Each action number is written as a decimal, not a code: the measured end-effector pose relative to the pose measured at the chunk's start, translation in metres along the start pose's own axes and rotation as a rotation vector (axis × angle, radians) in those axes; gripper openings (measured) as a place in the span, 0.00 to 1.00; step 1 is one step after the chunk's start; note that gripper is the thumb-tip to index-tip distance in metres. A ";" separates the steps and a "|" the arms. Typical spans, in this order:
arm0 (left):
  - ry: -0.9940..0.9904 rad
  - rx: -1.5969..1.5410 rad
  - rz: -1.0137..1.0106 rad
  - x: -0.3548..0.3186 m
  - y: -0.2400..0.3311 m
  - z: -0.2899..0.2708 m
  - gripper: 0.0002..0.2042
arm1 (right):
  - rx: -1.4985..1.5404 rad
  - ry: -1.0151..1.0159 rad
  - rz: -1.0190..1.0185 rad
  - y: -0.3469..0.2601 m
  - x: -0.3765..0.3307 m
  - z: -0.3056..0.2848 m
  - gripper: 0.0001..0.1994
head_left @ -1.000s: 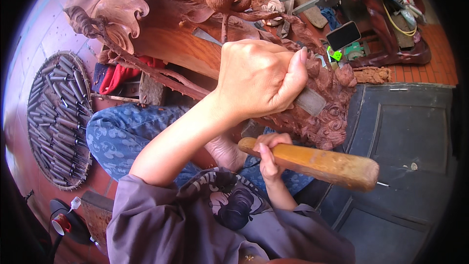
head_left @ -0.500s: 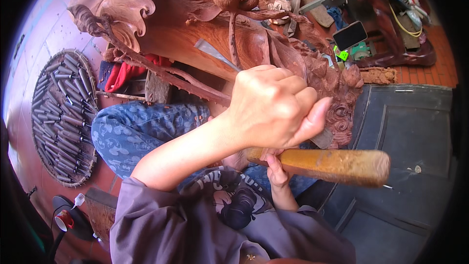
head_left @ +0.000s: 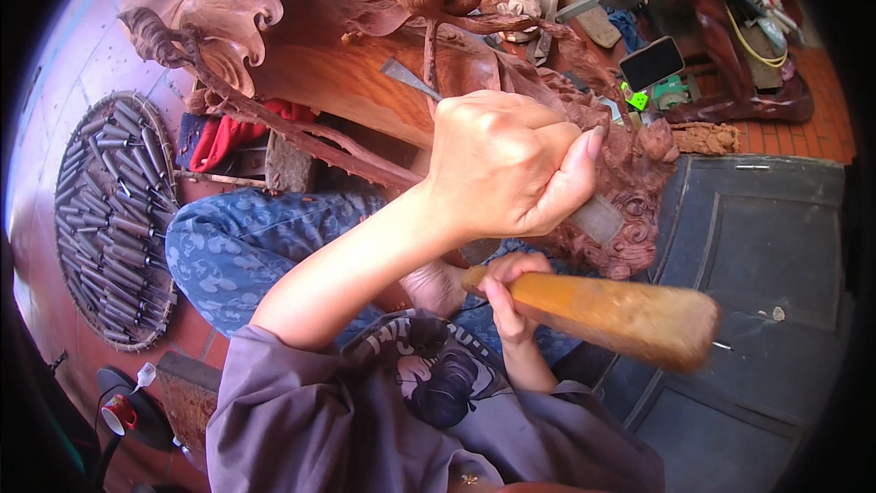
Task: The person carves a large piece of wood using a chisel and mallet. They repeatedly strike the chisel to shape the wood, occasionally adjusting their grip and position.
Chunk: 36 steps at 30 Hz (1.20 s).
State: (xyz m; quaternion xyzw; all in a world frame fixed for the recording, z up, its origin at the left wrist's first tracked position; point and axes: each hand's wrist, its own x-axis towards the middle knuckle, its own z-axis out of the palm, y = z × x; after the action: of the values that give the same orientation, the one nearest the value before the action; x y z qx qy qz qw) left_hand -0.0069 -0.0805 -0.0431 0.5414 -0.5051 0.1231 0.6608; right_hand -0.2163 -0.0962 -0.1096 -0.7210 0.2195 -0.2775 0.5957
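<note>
Against the carved wood, left hand fingers clench a chisel; right hand grips a wooden mallet.

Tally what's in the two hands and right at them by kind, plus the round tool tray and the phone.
Chisel, gripped in the left hand: 1
Wooden mallet, held in the right hand: 1
Carved reddish wood sculpture: 1
Round tray of carving tools: 1 (too many tools to count)
Dark phone: 1
Total: 5
</note>
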 end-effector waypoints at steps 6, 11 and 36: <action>0.073 -0.036 0.035 0.001 -0.001 0.003 0.15 | -0.032 0.100 0.000 0.013 -0.001 -0.001 0.13; 0.050 0.001 0.021 0.004 -0.003 -0.002 0.15 | -0.059 0.138 0.035 0.012 -0.001 -0.005 0.13; 0.063 0.085 -0.006 0.010 -0.009 -0.008 0.19 | 0.315 0.246 -0.099 0.008 0.009 0.016 0.11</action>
State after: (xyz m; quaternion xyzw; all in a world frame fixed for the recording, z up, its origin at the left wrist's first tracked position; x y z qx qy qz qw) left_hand 0.0084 -0.0809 -0.0392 0.5663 -0.4767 0.1595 0.6532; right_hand -0.1989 -0.0916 -0.1183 -0.5898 0.2087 -0.4233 0.6553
